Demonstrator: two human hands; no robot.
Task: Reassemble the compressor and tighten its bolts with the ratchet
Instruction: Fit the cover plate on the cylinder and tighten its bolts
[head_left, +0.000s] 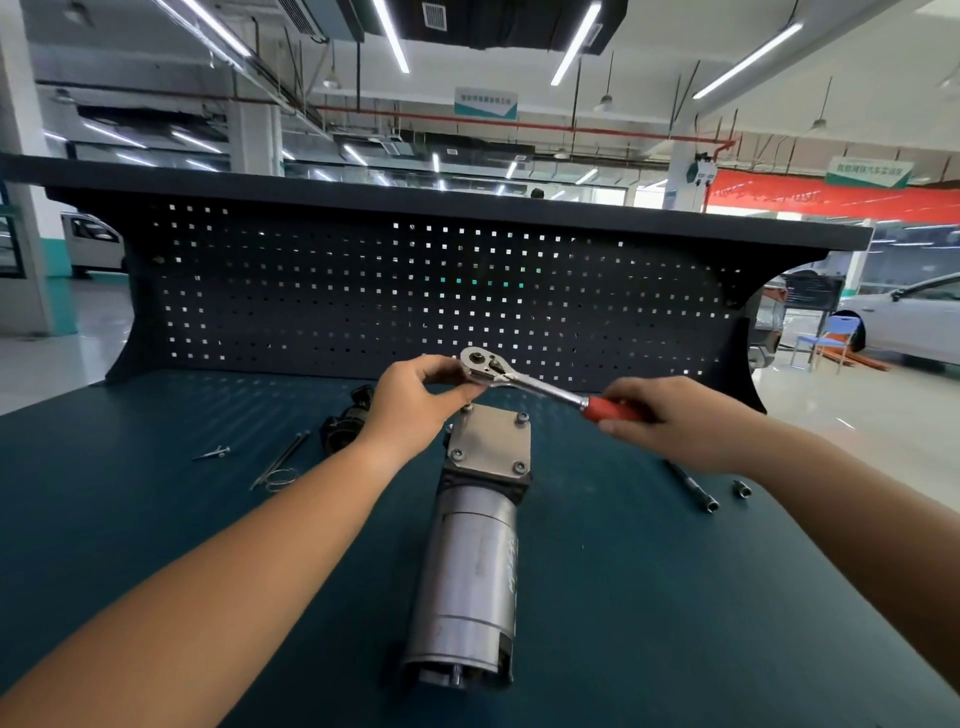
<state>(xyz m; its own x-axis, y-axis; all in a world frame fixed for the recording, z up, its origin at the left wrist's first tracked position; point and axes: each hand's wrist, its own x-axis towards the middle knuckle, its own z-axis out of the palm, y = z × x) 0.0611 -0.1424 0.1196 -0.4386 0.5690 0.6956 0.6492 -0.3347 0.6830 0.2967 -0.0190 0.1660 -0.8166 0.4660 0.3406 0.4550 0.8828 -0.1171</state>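
In the head view, the compressor (470, 545) lay lengthwise on the blue bench (156, 519), its motor end nearest the camera and its square plate (491, 441) at the far end. Bolts (521, 417) sat in the plate's corners.

The ratchet (524, 382) was held above the plate's far left corner, its shaft running down to the right. The left hand (410, 402) pinched the ratchet's head between curled fingers and thumb. The right hand (675, 421) was wrapped around the red handle. Whether the tool sat on a bolt could not be told, as the left hand hid that corner.

Left of the compressor lay a black part (348, 415), a thin rod (280, 462) and a screw (213, 453). To the right lay an extension bar (693, 486) and, just beside it, a socket (742, 488). A dark pegboard (363, 291) stood behind the bench.
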